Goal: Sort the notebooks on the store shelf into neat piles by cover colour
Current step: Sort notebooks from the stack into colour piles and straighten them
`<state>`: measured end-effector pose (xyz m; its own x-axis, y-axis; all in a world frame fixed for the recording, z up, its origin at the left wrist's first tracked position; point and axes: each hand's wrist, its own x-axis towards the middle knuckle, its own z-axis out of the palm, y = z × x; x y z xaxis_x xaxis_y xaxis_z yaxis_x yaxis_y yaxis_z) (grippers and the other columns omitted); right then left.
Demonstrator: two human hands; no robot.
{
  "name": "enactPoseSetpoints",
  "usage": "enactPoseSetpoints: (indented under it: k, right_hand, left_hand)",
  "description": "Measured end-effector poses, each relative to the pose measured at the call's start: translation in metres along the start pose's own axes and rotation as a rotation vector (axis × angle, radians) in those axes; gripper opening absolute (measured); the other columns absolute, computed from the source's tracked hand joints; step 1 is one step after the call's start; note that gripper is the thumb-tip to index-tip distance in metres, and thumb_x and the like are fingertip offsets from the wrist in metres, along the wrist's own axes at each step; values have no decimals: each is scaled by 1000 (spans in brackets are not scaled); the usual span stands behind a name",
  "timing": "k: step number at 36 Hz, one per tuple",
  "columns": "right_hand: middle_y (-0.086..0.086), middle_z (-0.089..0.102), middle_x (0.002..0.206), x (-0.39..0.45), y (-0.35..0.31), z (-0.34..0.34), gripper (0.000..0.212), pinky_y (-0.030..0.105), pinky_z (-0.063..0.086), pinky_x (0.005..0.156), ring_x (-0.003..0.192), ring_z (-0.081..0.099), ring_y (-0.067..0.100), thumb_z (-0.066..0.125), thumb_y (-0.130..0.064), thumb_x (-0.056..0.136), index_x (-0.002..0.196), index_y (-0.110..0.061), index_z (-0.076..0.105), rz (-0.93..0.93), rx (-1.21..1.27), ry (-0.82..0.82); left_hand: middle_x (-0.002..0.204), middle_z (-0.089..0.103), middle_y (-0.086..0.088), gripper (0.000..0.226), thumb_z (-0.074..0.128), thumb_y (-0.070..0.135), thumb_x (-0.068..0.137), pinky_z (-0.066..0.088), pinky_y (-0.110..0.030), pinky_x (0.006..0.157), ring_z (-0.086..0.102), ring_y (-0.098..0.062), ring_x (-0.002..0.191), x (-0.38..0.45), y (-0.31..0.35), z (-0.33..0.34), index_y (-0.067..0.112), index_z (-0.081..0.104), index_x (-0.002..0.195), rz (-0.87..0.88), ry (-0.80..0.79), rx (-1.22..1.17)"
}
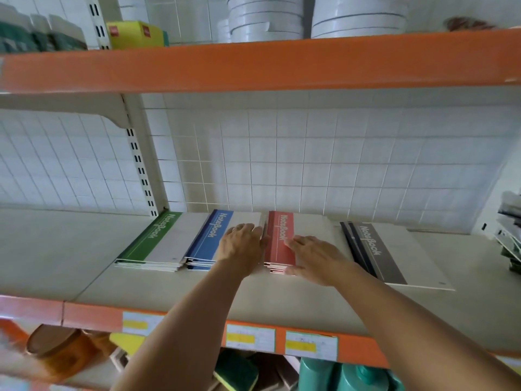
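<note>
Four flat stacks of thin paper-covered notebooks along a matte beige shelf (84,258): green pile (158,244), blue pile (208,241), red pile (280,241), dark grey pile (375,252). Left hand (242,246) laid against the red pile's left edge, fingers straight, perhaps slightly curled at the tips. Right hand (313,255) flat on its cover, fingers spread narrow.

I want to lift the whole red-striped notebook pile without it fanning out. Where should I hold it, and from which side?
Probably by its two long sides, coming from the front. The red-striped notebook pile lies flat with its short edge toward the shelf front, where its layers look slightly uneven. The left hand already sits against its left side and the right hand lies flat on top, so a two-sided squeeze grip should keep it square.
</note>
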<state>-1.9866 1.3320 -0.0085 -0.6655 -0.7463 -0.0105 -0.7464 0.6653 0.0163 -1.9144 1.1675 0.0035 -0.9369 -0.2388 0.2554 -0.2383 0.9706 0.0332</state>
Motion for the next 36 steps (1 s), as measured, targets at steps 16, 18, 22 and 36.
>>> enactPoseSetpoints:
  k: [16, 18, 22, 36]
  right_hand:
    - [-2, 40, 145, -91, 12, -6, 59, 36, 40, 102, 131, 41, 21, 42, -54, 95, 144, -22, 33, 327, 99, 128]
    - [-3, 44, 142, -106, 17, -3, 57, 36, 42, 99, 128, 43, 19, 43, -55, 94, 140, -22, 37, 386, 102, 137]
    - [-4, 39, 147, -141, 26, -2, 60, 36, 40, 101, 130, 42, 20, 40, -56, 95, 146, -25, 31, 468, 80, 121]
    - [0, 41, 146, -279, 89, -14, 57, 36, 39, 102, 129, 43, 23, 32, -54, 98, 145, -22, 33, 693, -57, 110]
  left_hand:
    - [127, 56, -1, 40, 32, 44, 101, 41, -33, 95, 54, -20, 116, -28, 24, -4, 19, 53, 124, 235, 15, 0]
    - [128, 56, -1, 41, 31, 45, 101, 40, -33, 95, 53, -21, 117, -34, 32, -4, 20, 54, 124, 264, 14, -3]
    - [131, 54, 1, 43, 30, 46, 101, 39, -34, 98, 50, -20, 121, -47, 53, -4, 22, 53, 128, 310, -11, -26]
    - [126, 56, 0, 41, 31, 43, 101, 39, -33, 95, 51, -20, 117, -69, 179, -24, 20, 58, 121, 489, -13, -52]
